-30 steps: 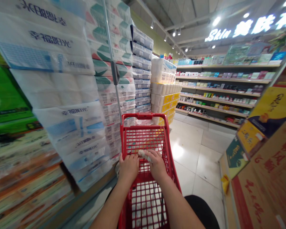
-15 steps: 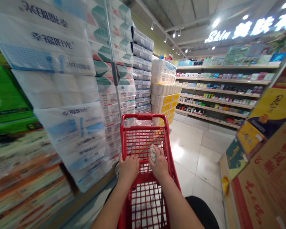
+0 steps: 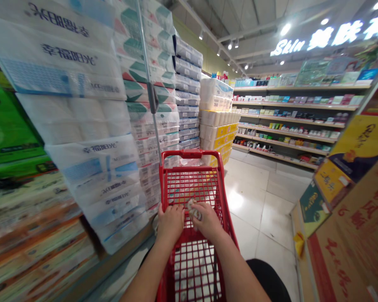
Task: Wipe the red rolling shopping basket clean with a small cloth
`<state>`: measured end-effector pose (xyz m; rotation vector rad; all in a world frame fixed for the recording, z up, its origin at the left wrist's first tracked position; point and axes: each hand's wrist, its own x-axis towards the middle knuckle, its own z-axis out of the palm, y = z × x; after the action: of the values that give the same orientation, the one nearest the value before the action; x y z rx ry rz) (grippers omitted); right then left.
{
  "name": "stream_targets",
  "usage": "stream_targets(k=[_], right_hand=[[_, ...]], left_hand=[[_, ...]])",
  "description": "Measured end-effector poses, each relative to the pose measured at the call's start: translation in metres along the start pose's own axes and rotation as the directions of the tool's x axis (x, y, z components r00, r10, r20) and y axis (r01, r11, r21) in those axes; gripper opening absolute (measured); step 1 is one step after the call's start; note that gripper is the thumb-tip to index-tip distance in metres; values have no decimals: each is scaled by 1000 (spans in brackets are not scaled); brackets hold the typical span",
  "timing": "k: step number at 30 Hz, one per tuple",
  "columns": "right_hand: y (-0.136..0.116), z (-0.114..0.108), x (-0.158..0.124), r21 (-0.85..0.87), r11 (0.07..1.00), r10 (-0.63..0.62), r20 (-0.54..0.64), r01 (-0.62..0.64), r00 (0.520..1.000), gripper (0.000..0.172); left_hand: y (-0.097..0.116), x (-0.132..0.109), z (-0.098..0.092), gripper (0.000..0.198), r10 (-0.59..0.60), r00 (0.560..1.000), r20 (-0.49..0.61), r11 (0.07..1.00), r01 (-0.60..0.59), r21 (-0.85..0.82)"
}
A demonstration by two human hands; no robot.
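In front of me stands a red plastic shopping cart (image 3: 192, 165) with a grid basket, seen from above. My left hand (image 3: 172, 221) rests on its left side, the fingers curled over the red crossbar and the thumb at the outer edge. My right hand (image 3: 208, 220) is closed on a crumpled, off-white cloth (image 3: 194, 210), held over the grid close to my left fingertips. Part of the cloth is hidden by the fingers. Under my left wrist, a pale item shows at the cart's outer edge; I cannot make out what it is.
Tall stacks of wrapped toilet paper (image 3: 97, 167) and tissue packs rise close on the left. Cardboard cartons (image 3: 359, 222) stand on the right. A tiled aisle (image 3: 255, 197) leads to shelves of boxed cosmetics (image 3: 296, 100). A thin metal pole (image 3: 146, 50) stands beyond the cart's left side.
My right hand has moved left and slightly down with the cloth, toward my left hand. My left hand and the cart look unmoved.
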<state>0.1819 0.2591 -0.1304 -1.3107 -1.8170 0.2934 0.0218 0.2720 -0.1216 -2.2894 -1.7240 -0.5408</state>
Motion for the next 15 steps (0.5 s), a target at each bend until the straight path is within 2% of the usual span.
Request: stream_targets(k=[3, 5, 7, 9, 12, 15], right_hand=[[3, 0, 3, 154, 983, 119, -96, -103, 988, 32], [5, 0, 5, 262, 956, 177, -156, -132, 972, 33], [8, 0, 6, 298, 945, 207, -212, -138, 955, 31], [10, 0, 6, 189, 970, 203, -278, -154, 939, 27], [11, 0, 4, -120, 973, 140, -366, -196, 920, 27], [11, -2, 3, -265, 955, 43, -326, -135, 944, 38]], left_hand=[[0, 0, 0, 38, -3, 1000, -2, 1000, 3, 0], [0, 0, 0, 39, -9, 1000, 1, 1000, 9, 2], [1, 1, 0, 39, -15, 1000, 6, 1000, 15, 2], [1, 1, 0, 39, -18, 1000, 8, 1000, 18, -2], [0, 0, 0, 39, -15, 1000, 2, 1000, 15, -9], [0, 0, 1, 39, -8, 1000, -15, 1000, 8, -8]])
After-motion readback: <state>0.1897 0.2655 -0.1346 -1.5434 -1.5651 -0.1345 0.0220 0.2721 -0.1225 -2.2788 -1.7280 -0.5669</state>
